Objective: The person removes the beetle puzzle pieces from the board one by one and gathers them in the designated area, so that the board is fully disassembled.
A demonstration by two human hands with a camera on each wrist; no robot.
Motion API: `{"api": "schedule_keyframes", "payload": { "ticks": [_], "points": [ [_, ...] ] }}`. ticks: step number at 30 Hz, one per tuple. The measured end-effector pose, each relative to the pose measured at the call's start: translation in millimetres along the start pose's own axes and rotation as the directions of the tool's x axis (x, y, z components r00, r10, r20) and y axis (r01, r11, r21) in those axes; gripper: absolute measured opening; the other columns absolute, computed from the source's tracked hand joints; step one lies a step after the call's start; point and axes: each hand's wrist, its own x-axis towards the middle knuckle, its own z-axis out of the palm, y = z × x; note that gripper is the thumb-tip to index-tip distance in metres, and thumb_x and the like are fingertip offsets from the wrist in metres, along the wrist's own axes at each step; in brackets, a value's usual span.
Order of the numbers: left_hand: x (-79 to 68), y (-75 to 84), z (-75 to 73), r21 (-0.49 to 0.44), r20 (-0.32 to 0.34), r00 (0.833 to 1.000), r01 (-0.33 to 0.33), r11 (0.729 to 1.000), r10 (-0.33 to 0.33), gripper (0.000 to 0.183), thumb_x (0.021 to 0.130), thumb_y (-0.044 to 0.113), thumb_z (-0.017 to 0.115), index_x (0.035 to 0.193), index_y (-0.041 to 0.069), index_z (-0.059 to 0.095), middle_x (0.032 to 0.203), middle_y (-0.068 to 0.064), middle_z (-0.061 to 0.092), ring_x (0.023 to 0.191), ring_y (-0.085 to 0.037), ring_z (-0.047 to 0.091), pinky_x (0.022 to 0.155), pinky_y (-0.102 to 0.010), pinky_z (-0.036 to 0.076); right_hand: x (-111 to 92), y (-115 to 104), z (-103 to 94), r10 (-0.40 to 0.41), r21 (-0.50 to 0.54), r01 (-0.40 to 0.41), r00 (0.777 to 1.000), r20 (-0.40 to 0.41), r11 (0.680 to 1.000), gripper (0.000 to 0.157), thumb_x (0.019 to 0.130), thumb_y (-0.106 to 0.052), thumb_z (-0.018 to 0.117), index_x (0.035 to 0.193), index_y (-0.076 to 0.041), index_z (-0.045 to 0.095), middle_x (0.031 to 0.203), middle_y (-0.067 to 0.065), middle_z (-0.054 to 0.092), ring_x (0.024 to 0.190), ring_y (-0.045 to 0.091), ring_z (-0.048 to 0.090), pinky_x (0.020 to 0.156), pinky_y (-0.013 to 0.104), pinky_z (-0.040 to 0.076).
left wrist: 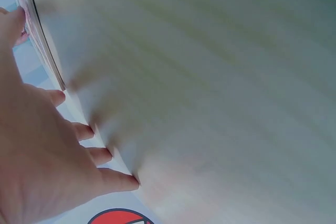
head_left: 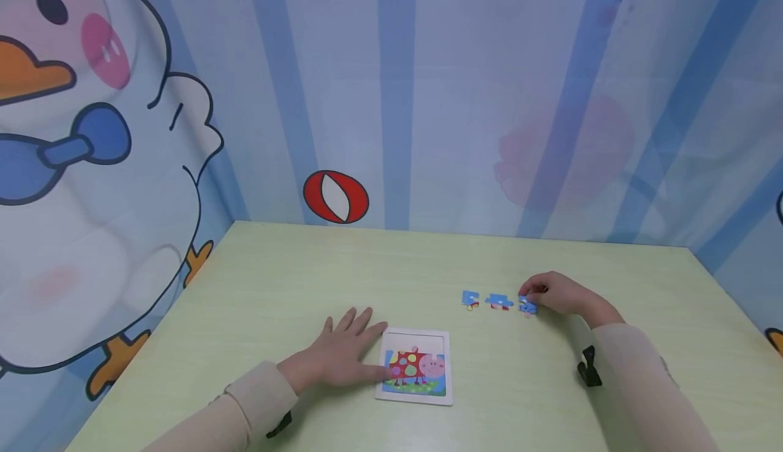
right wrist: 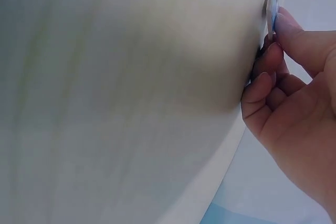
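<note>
A white-framed puzzle tray (head_left: pixel 416 401) lies on the table, with a picture of a pig in a spotted red outfit in its lower part and a pale bare strip along its top. My left hand (head_left: pixel 342 353) rests beside it with fingers spread, its index fingertip at the upper left corner and its thumb over the left edge. Farther right, my right hand (head_left: pixel 559 293) pinches a blue puzzle piece (head_left: pixel 526 306) between thumb and fingers, close over the table. The right wrist view shows the thumb against that thin piece (right wrist: pixel 272 9).
Two more puzzle pieces lie in a row left of my right hand: a blue corner-like one (head_left: pixel 470 298) and a wider blue one (head_left: pixel 499 300). The pale table (head_left: pixel 275 268) ends at a striped blue cloth backdrop (head_left: pixel 453 98) printed with a large duck.
</note>
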Motion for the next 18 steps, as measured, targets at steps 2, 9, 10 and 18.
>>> {"api": "schedule_keyframes", "payload": {
  "ticks": [2, 9, 10, 18],
  "points": [
    [0.0, -0.6, 0.2, -0.003, 0.006, 1.000, -0.002, 1.000, 0.002, 0.090, 0.082, 0.073, 0.051, 0.153, 0.021, 0.029, 0.161, -0.011, 0.014, 0.147, -0.040, 0.005, 0.110, -0.069, 0.008, 0, -1, 0.5, 0.002, 0.008, -0.002, 1.000, 0.000, 1.000, 0.015, 0.095, -0.004, 0.055, 0.104, 0.000, 0.067, 0.103, 0.014, 0.065, 0.089, 0.024, 0.051, 0.079, 0.037, 0.043],
    [-0.6, -1.9, 1.0, 0.015, 0.029, 1.000, -0.012, 1.000, 0.011, 0.095, 0.079, 0.076, 0.053, 0.154, 0.022, 0.027, 0.162, -0.012, 0.010, 0.147, -0.041, 0.002, 0.110, -0.069, 0.007, -2, -1, 1.9, -0.009, -0.002, 0.009, 1.000, -0.004, 1.000, 0.016, 0.095, -0.003, 0.054, 0.104, -0.001, 0.066, 0.100, 0.011, 0.065, 0.090, 0.023, 0.052, 0.080, 0.040, 0.044],
    [-0.8, -1.7, 0.9, 0.018, 0.030, 0.999, -0.013, 1.000, 0.013, 0.095, 0.080, 0.076, 0.053, 0.154, 0.022, 0.026, 0.162, -0.013, 0.010, 0.147, -0.041, 0.002, 0.110, -0.069, 0.007, -2, -2, 1.7, -0.012, -0.003, 0.012, 1.000, -0.004, 1.000, 0.016, 0.095, -0.003, 0.054, 0.105, 0.000, 0.066, 0.100, 0.011, 0.065, 0.089, 0.023, 0.052, 0.080, 0.040, 0.044],
    [-1.1, -0.7, 1.2, 0.017, 0.032, 0.999, -0.017, 1.000, 0.016, 0.095, 0.080, 0.075, 0.053, 0.153, 0.021, 0.027, 0.162, -0.013, 0.010, 0.147, -0.041, 0.002, 0.109, -0.070, 0.007, -3, -14, -5.1, -0.037, 0.016, 0.038, 0.999, -0.037, 0.999, 0.022, 0.095, -0.008, 0.056, 0.114, 0.001, 0.064, 0.095, 0.009, 0.057, 0.086, 0.023, 0.050, 0.071, 0.033, 0.044]
  ]
}}
